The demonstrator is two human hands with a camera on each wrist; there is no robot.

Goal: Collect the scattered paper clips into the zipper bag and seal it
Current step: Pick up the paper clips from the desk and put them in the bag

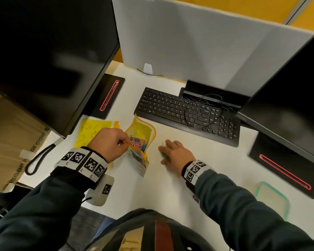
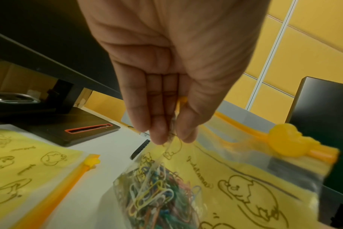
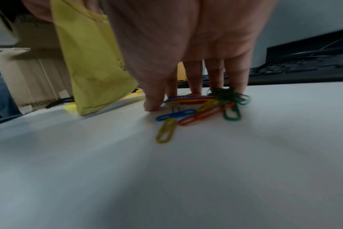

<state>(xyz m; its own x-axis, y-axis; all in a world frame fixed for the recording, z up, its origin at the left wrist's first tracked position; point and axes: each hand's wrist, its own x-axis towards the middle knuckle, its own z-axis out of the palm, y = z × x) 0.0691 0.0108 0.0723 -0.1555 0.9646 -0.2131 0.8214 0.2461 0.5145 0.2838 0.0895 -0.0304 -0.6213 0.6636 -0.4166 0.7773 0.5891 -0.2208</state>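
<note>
A yellow zipper bag (image 1: 142, 130) printed with cartoon figures stands tilted on the white desk, its mouth held up. My left hand (image 1: 124, 141) pinches the bag's top edge between thumb and fingers (image 2: 161, 131). Many coloured paper clips (image 2: 157, 195) sit inside the bag (image 2: 245, 178), and its yellow slider (image 2: 286, 142) is at the far end of the zip. Just right of the bag, my right hand (image 1: 163, 149) rests fingertips-down on the desk. In the right wrist view, loose clips (image 3: 198, 113) in blue, red, yellow and green lie between its thumb and fingers (image 3: 233, 80), none lifted.
A second yellow bag (image 1: 92, 131) lies flat to the left. A black keyboard (image 1: 187, 115) with a thin cable on it sits behind the hands. Monitor bases (image 1: 107, 95) (image 1: 286, 171) flank the work area. A green-rimmed clear item (image 1: 272, 196) lies at right, a black strap (image 1: 38, 158) at left.
</note>
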